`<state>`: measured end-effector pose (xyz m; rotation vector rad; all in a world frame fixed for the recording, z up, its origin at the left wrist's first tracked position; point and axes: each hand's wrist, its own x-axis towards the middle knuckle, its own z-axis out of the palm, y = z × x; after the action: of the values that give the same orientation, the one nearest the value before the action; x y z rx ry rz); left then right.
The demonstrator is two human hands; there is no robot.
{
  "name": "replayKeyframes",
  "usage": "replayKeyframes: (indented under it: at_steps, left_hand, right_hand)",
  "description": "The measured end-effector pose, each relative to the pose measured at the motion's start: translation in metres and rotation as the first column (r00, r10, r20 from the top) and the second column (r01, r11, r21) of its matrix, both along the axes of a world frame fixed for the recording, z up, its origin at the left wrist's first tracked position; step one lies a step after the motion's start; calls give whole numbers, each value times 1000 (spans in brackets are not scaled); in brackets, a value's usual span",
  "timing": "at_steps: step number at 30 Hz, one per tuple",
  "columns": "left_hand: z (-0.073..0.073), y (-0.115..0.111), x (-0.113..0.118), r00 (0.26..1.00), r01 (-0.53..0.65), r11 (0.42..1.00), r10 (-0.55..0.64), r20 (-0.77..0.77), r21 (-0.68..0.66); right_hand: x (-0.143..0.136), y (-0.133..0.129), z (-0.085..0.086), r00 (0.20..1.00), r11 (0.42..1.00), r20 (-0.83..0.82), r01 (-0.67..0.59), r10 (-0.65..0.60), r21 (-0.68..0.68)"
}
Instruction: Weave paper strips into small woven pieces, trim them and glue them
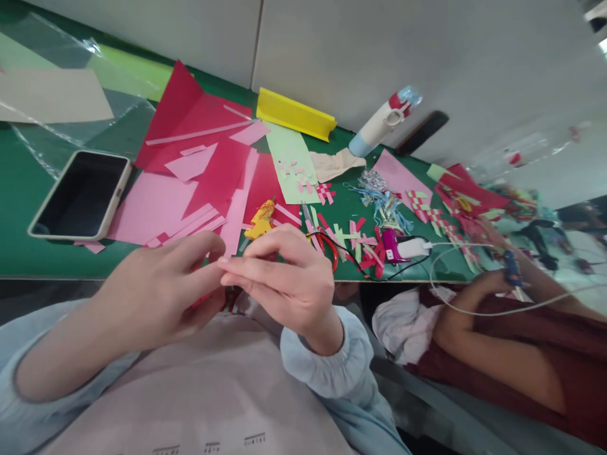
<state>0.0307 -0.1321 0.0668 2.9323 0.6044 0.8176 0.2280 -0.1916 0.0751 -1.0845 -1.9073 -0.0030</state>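
Observation:
Just over the table's front edge, my left hand point(165, 284) and my right hand point(289, 275) meet at their fingertips. Both are closed in a pinch. A bit of red paper point(205, 299) shows among the left fingers, most of it hidden by them. What the right fingertips pinch is too small or covered to make out. Right behind the hands lie a yellow cutter-like tool point(260, 220), cut pink strips point(192, 226) and red-handled scissors point(327, 246), partly covered by my right hand. Red paper sheets point(208, 164) and a pink sheet point(147, 205) spread beyond.
A phone point(83, 196) lies at left beside clear plastic point(128, 101). Farther back are a yellow angled strip point(296, 114), a bottle point(382, 123) and a light green sheet point(291, 155). A charger with white cable point(412, 248) sits right of the paper scraps. Another person's arm point(478, 291) rests at right.

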Motion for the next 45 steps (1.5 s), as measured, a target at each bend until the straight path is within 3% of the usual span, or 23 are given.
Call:
replayKeyframes:
  at_steps: [3,7,10,16,22,26,31,39,45]
  left_hand:
    - [2,-2,-1,1000,-29,999,29,1,-19]
    - [6,-5,1,998,23,971,-9,60,-236]
    - [7,-8,3,995,36,942,-3,99,-333]
    - [10,-13,5,991,63,919,-11,133,-390]
    - [9,-12,3,995,18,960,10,99,-280]
    - [8,-12,2,995,-88,995,90,33,-55]
    - [9,-15,2,976,-188,964,205,-72,185]
    - [10,-15,5,978,-191,971,201,-63,144]
    - [10,-18,5,978,-199,978,202,-46,66]
  right_hand:
    - [-1,0,0,996,999,81,37,-39,34]
    - [-10,-1,-1,984,971,93,134,-154,198]
    - [-17,-3,-3,982,948,14,177,-187,264]
    - [-15,-8,-14,977,946,-68,211,-200,245]
    - [-9,-5,-9,984,973,-46,175,-170,150]
    - [-2,0,2,997,994,65,41,-48,102]
    - [5,4,9,982,985,186,-62,31,162]
    - [5,2,7,942,993,336,-40,2,108]
    - [1,-1,-5,948,988,312,7,-56,157]
